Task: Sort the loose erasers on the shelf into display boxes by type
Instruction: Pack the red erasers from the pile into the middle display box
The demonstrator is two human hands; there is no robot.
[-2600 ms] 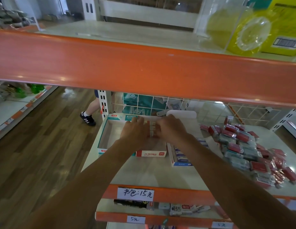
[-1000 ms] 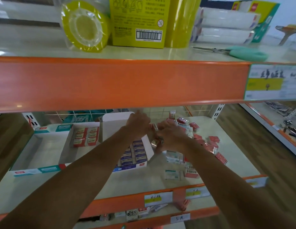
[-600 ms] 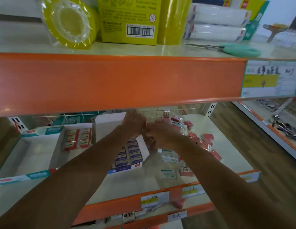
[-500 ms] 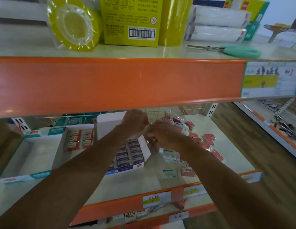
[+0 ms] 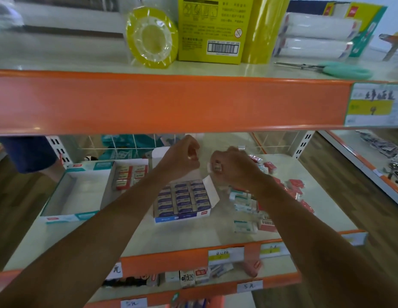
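You see an orange shelf edge (image 5: 166, 103), a yellow tape roll (image 5: 152, 37), mint-green scissors (image 5: 344, 70), a blue-fronted box (image 5: 182, 215), a teal-and-white box (image 5: 69, 216) and red-wrapped erasers (image 5: 295, 183).

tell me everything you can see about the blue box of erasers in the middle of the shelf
The blue display box is an open cardboard tray with a blue and white front and a white flap standing at its right side. It sits flat on the pale shelf, between the larger teal-trimmed box and the loose erasers. Rows of white erasers with blue-purple labels nearly fill it. Its back is hidden by the left forearm. Neither hand touches it.
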